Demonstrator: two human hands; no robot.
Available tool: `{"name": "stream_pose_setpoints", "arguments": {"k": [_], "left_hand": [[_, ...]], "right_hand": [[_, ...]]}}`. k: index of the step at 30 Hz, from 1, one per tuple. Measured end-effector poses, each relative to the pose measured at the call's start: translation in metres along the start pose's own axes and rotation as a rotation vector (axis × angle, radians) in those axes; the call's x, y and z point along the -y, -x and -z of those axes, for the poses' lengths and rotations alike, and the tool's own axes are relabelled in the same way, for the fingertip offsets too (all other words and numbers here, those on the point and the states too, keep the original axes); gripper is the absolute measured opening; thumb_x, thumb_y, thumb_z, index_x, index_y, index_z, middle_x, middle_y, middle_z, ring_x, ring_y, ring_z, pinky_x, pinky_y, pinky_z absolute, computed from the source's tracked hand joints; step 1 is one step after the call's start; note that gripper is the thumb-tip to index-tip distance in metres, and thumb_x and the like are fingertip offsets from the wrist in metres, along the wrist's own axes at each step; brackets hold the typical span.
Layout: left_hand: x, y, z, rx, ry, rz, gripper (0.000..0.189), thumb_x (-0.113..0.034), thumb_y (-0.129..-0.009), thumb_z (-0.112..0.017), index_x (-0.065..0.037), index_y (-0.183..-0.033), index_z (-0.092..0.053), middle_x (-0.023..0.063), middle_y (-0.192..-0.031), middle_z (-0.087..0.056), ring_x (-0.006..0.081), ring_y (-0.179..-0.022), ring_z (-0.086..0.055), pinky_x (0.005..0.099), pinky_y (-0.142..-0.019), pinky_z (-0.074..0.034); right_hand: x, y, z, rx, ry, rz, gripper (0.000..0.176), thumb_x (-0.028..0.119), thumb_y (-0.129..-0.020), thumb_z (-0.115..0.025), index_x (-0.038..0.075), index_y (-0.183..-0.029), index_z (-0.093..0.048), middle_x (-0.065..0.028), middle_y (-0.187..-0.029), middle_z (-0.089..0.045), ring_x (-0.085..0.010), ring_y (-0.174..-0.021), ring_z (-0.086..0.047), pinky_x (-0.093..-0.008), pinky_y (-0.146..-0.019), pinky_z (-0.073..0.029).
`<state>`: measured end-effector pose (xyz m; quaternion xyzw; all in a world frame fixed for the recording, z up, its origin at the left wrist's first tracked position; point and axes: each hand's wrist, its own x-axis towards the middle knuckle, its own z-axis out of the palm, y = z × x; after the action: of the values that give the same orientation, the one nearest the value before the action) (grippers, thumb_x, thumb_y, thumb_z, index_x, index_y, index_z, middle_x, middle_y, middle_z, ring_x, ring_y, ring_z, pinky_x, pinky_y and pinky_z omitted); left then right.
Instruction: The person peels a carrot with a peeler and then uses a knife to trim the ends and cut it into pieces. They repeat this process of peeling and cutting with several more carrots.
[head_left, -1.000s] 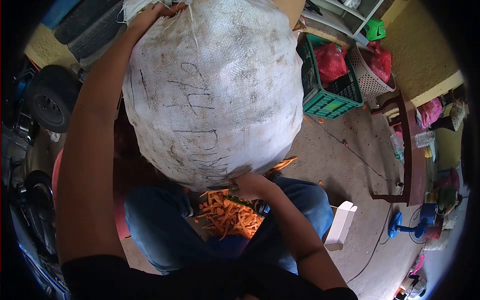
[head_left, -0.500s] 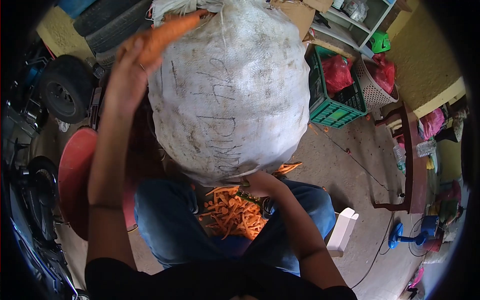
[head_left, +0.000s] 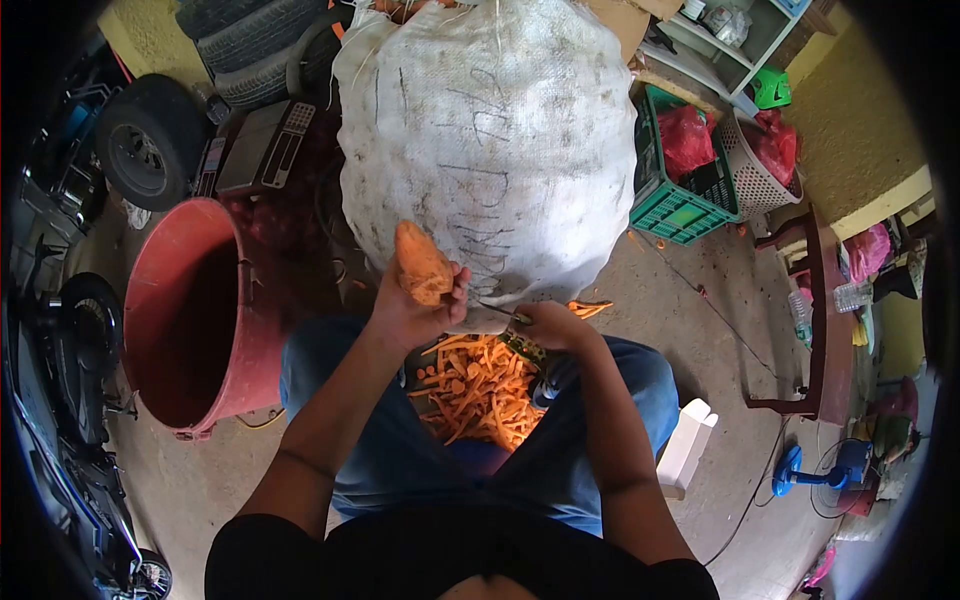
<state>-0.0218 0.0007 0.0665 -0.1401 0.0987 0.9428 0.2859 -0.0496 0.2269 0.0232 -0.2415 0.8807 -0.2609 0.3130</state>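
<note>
A thick, tapering carrot (head_left: 424,262) stands upright in my left hand (head_left: 418,308), whose fingers wrap round its lower end. My right hand (head_left: 557,326) grips a small knife (head_left: 494,308), and the thin blade points left toward my left hand without touching the carrot. Part of the knife's handle is hidden by my fingers. Below both hands, a heap of carrot peelings and cut ends (head_left: 485,390) lies between my knees. Right in front of me bulges a big white woven sack (head_left: 500,150) with handwriting on it; carrots show at its top.
On the left stands a red tub (head_left: 240,310), with a weighing scale (head_left: 268,150) and tyres (head_left: 148,150) behind it. To the right are a green crate (head_left: 690,215), a perforated basket (head_left: 760,190), a wooden bench (head_left: 825,330), a white box (head_left: 686,445) and a blue fan (head_left: 790,472).
My left hand has come down and right from the sack's upper left, bringing the carrot in front of me. My right hand has risen slightly with the knife.
</note>
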Motion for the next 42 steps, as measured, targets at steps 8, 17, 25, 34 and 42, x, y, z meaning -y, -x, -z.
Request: {"name": "stream_pose_setpoints", "arguments": {"k": [8, 17, 25, 34, 42], "left_hand": [[0.003, -0.018, 0.034, -0.11, -0.134, 0.038, 0.044, -0.041, -0.084, -0.029, -0.001, -0.095, -0.046, 0.0101, -0.087, -0.05, 0.0196, -0.071, -0.05, 0.032, -0.063, -0.043], [-0.006, -0.02, 0.031, -0.071, -0.518, -0.03, 0.053, -0.052, -0.084, -0.025, -0.006, -0.095, -0.048, 0.0104, -0.082, -0.055, 0.0177, -0.068, -0.053, 0.0327, -0.066, -0.044], [-0.001, -0.021, 0.016, -0.115, -0.537, -0.238, 0.058, -0.053, -0.083, -0.028, -0.002, -0.106, -0.045, 0.0119, -0.088, -0.056, 0.019, -0.077, -0.056, 0.0341, -0.074, -0.045], [-0.009, -0.022, 0.03, 0.099, -0.426, 0.097, 0.053, -0.047, -0.084, -0.03, -0.002, -0.108, -0.043, 0.0149, -0.09, -0.056, 0.0228, -0.071, -0.057, 0.031, -0.057, -0.047], [0.0, -0.018, 0.02, -0.091, -0.487, 0.031, 0.044, -0.039, -0.084, -0.031, -0.003, -0.105, -0.045, 0.0122, -0.089, -0.057, 0.0217, -0.077, -0.057, 0.0359, -0.066, -0.046]], "right_hand": [[0.008, 0.009, 0.006, -0.048, -0.059, -0.02, 0.034, 0.028, -0.075, -0.052, 0.004, -0.098, -0.053, -0.0189, -0.086, -0.057, -0.0328, -0.082, -0.054, -0.0363, -0.071, -0.041], [0.014, 0.019, 0.024, -0.207, -0.27, 0.092, 0.028, 0.024, -0.078, -0.052, -0.001, -0.091, -0.053, -0.0175, -0.08, -0.057, -0.0227, -0.074, -0.055, -0.0317, -0.068, -0.04], [0.02, 0.014, 0.019, -0.226, -0.38, 0.143, 0.028, 0.024, -0.079, -0.053, -0.001, -0.091, -0.054, -0.015, -0.072, -0.057, -0.0172, -0.067, -0.052, -0.0307, -0.066, -0.04], [0.043, 0.02, 0.02, -0.381, -0.153, 0.091, 0.023, 0.022, -0.075, -0.055, 0.002, -0.087, -0.055, -0.0181, -0.066, -0.055, -0.0318, -0.063, -0.054, -0.0356, -0.059, -0.041], [0.053, 0.017, 0.003, -0.526, 0.085, 0.263, 0.023, 0.017, -0.064, -0.059, 0.007, -0.083, -0.053, -0.0148, -0.06, -0.054, -0.0332, -0.06, -0.054, -0.0407, -0.053, -0.041]]}}
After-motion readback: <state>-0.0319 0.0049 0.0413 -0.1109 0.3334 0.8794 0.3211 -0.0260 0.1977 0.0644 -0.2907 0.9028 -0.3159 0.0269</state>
